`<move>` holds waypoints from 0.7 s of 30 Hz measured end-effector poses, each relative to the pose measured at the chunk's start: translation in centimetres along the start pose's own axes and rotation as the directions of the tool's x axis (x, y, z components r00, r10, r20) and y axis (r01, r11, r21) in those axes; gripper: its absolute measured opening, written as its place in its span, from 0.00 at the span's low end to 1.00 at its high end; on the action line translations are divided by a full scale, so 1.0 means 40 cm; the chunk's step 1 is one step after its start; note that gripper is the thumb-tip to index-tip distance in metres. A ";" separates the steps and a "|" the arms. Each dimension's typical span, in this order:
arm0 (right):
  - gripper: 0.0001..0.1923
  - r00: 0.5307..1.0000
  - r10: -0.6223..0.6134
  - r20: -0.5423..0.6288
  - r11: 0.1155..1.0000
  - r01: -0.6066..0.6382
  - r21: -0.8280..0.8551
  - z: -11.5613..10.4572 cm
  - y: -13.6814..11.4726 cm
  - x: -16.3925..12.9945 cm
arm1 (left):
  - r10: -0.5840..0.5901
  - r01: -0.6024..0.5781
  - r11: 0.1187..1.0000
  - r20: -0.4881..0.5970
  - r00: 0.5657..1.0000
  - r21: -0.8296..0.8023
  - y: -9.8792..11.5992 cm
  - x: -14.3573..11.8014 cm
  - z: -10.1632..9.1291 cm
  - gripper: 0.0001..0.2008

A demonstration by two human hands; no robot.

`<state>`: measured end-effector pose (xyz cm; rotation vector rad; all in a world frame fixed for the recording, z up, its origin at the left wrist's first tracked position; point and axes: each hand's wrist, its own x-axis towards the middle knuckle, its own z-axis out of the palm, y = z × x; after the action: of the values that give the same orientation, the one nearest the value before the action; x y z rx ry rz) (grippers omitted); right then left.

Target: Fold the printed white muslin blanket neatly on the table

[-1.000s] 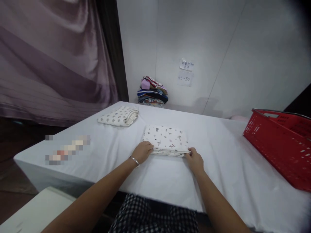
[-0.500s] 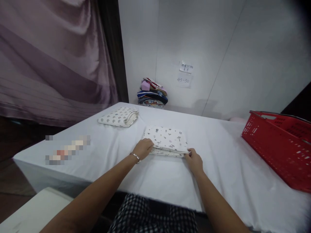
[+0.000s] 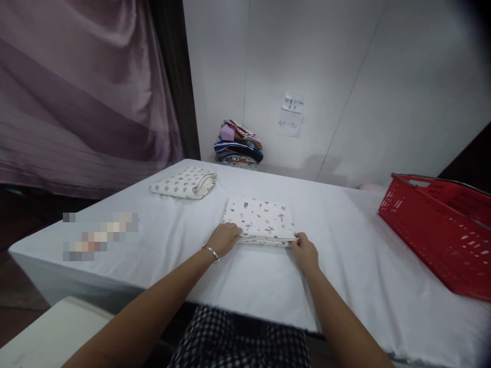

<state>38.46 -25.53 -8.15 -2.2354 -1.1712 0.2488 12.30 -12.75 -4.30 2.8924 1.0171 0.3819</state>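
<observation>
A white cloth (image 3: 261,215) with small dark prints lies folded into a rectangle on the table's white cover. Its folded layers show along the near edge. My left hand (image 3: 225,239), with a silver bracelet at the wrist, closes its fingers on the near left corner. At the near right corner, my right hand (image 3: 305,251) pinches the layers between thumb and fingers. Some of the fingertips on both hands are hidden by the cloth. Farther back on the left rests another folded white cloth (image 3: 184,183), printed with grey shapes, its rolled layers facing right.
A red plastic basket (image 3: 429,232) with a metal handle stands at the right of the covered table (image 3: 345,245). A stack of folded fabrics (image 3: 238,145) sits by the wall behind. A blurred-out patch covers something on the left. A white surface (image 3: 57,332) is at lower left.
The view has shifted slightly. Both hands stay at the cloth's near corners, and its near edge looks a little flatter and more closed.
</observation>
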 end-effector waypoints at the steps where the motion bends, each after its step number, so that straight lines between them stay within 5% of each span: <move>1: 0.15 1.000 0.002 0.003 1.000 -0.002 -0.001 0.000 0.000 0.000 | 0.009 -0.009 1.000 0.023 1.000 0.005 0.001 0.003 -0.006 0.11; 10: 0.14 1.000 -0.002 -0.001 1.000 0.002 0.009 -0.001 0.000 0.001 | 0.045 -0.074 0.988 0.203 0.978 0.137 0.024 0.020 -0.051 0.12; 21: 0.15 1.000 -0.012 -0.011 1.000 0.013 0.027 0.005 0.007 0.003 | 0.131 -0.171 0.946 0.159 0.978 0.276 0.021 0.044 -0.013 0.12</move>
<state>38.64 -25.45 -8.47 -2.2025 -1.1689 0.2465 13.98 -12.33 -3.31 3.2132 0.8986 0.0351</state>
